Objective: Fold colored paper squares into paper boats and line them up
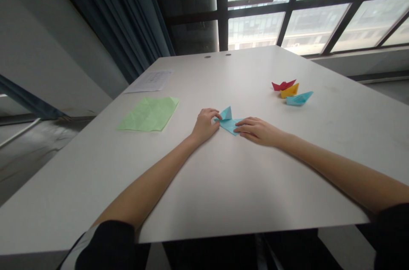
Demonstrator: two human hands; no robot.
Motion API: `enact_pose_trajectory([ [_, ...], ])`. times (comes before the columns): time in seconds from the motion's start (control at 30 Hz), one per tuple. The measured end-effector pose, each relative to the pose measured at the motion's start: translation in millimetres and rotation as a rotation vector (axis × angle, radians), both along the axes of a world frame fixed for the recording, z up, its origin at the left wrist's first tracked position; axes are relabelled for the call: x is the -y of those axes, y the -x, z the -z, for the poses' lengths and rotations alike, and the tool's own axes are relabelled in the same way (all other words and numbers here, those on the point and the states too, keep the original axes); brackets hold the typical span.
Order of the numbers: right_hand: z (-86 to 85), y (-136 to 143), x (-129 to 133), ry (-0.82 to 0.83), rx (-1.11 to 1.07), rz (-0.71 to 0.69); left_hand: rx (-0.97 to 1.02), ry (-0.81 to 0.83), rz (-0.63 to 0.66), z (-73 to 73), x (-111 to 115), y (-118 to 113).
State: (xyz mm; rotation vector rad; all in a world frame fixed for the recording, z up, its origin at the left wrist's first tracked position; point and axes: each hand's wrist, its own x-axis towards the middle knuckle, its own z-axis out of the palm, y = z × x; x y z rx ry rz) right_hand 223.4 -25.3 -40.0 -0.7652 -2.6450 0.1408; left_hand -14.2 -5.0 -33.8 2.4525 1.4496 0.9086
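A light blue folded paper [228,125] lies on the white table between my hands, with one pointed flap standing up at its back. My left hand [206,125] grips the paper's left corner between thumb and fingers. On the right side of the paper, the fingertips of my right hand [255,130] rest on it and press it to the table, with the fingers close together. Part of the paper's right edge is hidden under those fingers.
Red [283,86], yellow [289,90] and blue [299,99] folded paper boats stand together at the right on the table [223,185]. A creased green sheet [149,114] lies at the left, with a printed white sheet [150,81] behind it.
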Motion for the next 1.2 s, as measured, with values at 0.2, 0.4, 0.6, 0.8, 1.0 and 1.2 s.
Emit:
enact_pose_trajectory([
  [0.2, 1.1, 0, -1, -0.002, 0.008, -0.003, 0.014, 0.052, 0.039, 3.2, -3, 1],
  [0.4, 0.8, 0, 0, -0.008, 0.003, -0.002, 0.058, 0.025, 0.056, -1.2, 1, -1],
  [0.6, -0.9, -1, 1, -0.002, 0.009, 0.021, -0.137, -0.048, 0.128, 0.3, 4, 0],
  [0.8, 0.7, -1, 1, -0.005, 0.015, 0.041, -0.326, -0.067, 0.287, 1.7, 7, -3],
  [1.0, 0.2, 0, 1, 0.018, -0.003, 0.059, -0.333, -0.068, 0.326, 1.1, 6, -2],
  [1.2, -0.3, 0, 1, -0.026, 0.046, 0.017, -0.348, -0.056, 0.330, 1.0, 7, -3],
])
